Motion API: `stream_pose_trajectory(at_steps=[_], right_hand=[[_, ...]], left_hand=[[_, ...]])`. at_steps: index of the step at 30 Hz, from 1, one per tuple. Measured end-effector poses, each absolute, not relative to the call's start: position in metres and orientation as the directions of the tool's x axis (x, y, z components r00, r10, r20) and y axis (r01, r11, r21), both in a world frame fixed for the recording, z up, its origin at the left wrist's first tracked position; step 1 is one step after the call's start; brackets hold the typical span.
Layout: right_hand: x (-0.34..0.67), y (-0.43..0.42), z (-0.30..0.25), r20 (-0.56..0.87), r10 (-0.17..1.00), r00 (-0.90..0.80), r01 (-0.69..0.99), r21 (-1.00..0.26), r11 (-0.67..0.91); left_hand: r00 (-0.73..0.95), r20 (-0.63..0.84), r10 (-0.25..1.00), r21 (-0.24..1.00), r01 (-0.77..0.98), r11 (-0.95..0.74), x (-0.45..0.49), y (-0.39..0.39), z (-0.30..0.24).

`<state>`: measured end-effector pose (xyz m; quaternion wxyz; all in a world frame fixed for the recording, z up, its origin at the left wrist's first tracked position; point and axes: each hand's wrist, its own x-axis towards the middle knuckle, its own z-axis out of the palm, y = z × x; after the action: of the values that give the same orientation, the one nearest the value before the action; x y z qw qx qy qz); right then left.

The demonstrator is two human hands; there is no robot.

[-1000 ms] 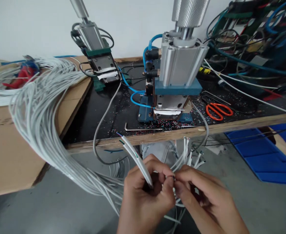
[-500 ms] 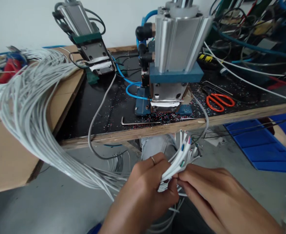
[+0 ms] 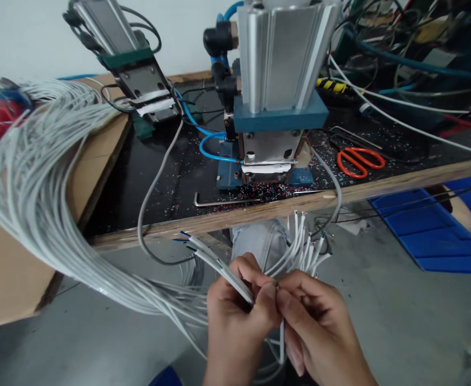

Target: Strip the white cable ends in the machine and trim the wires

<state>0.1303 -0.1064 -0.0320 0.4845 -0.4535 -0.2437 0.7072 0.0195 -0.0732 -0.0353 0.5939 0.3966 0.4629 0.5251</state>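
Observation:
My left hand (image 3: 239, 308) is closed around a few white cables (image 3: 223, 269); their stripped ends show thin coloured wires and point up to the left. Its thumb and forefinger meet the fingertips of my right hand (image 3: 319, 316). My right hand pinches a single white cable (image 3: 282, 340), whose length hangs below the fingers. A small dark tip shows where the fingertips meet, too small to make out. Just beyond both hands, more white cables (image 3: 301, 249) with stripped ends fan upward. A thick bundle of grey-white cables (image 3: 70, 230) runs from the cardboard down towards my left hand.
Ahead on the black workbench (image 3: 171, 177) stands a pneumatic press (image 3: 283, 112), with a second press (image 3: 139, 80) at left. A hex key (image 3: 223, 202), orange-handled scissors (image 3: 359, 162) and coloured scraps lie on it. Cardboard (image 3: 14, 257) is at left, a blue bin (image 3: 436, 230) at right.
The cables in my left hand have swung from pointing up right to pointing up left, apart from the fanned ones. My right hand has moved left and turned more upright. The view has shifted slightly.

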Motion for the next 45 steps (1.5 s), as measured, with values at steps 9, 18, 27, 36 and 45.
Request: stream_pose_trajectory(at_steps=[9,18,27,36,45], right_hand=[[0.114,-0.111,-0.036,-0.448,0.892,-0.062,-0.591,-0.703,-0.395],[0.120,-0.109,-0.042,-0.365,0.924,-0.115,-0.595,-0.719,-0.359],[0.134,-0.111,-0.035,-0.359,0.926,-0.120,-0.488,-0.791,-0.370],[0.133,-0.115,-0.039,-0.405,0.914,-0.034,-0.425,-0.821,-0.380],[0.129,-0.115,-0.041,-0.369,0.929,0.043,-0.422,-0.849,-0.318]], left_hand=[[0.026,-0.192,0.981,0.906,-0.379,0.187,0.018,-0.084,-0.039],[0.036,-0.209,0.977,0.904,-0.374,0.207,0.021,-0.089,-0.038],[0.294,-0.238,0.926,0.950,-0.125,0.284,0.002,-0.066,-0.015],[0.180,-0.210,0.961,0.976,0.093,0.196,0.013,-0.067,-0.009],[0.174,-0.237,0.956,0.971,0.062,0.229,0.009,-0.075,-0.017]])
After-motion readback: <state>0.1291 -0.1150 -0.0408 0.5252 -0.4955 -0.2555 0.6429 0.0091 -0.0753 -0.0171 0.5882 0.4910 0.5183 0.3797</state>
